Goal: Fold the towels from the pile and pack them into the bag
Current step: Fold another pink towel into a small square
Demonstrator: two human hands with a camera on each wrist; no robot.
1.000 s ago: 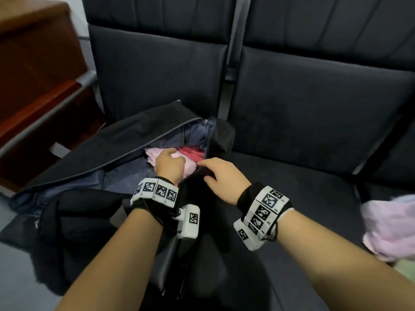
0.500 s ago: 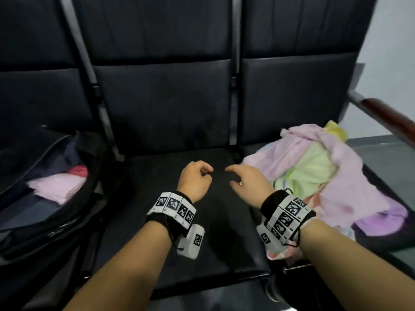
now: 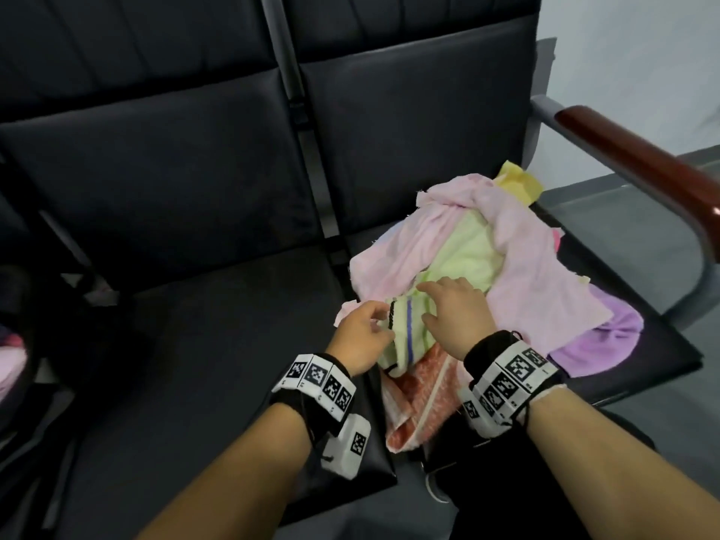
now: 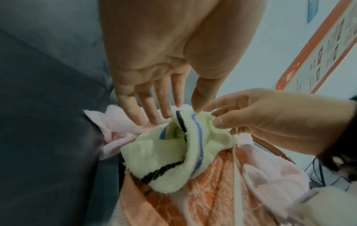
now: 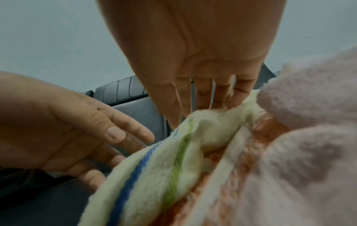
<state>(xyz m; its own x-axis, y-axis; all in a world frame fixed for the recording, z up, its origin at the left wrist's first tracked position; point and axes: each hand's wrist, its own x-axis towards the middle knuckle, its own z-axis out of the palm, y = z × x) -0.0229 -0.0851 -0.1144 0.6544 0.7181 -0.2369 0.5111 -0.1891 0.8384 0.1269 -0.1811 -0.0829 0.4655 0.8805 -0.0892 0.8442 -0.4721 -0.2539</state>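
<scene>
A loose pile of towels lies on the right seat, with a pink towel (image 3: pixel 526 274) on top. At the pile's near-left edge a pale green towel (image 3: pixel 401 344) (image 4: pixel 154 156) (image 5: pixel 154 165) with a blue stripe and black trim rests on an orange towel (image 3: pixel 424 399). My right hand (image 3: pixel 424 305) (image 4: pixel 212 116) (image 5: pixel 193 116) pinches a fold of the pale green towel between thumb and fingers. My left hand (image 3: pixel 383 325) (image 4: pixel 185 107) (image 5: pixel 135 140) has straight fingers touching the trimmed corner. The open black bag (image 3: pixel 27 383) shows at the far left edge, with pink cloth inside.
The black padded middle seat (image 3: pixel 214 344) lies between bag and pile. A wooden armrest (image 3: pixel 643 165) on a grey metal frame borders the pile's right side. Purple (image 3: pixel 607 337) and yellow (image 3: pixel 518 181) towels stick out of the pile. Seat backs rise behind.
Both hands left the bag, crossed the middle seat to the right and reached the pile. My right hand took hold of the pale green towel; the bag slid to the left edge of view.
</scene>
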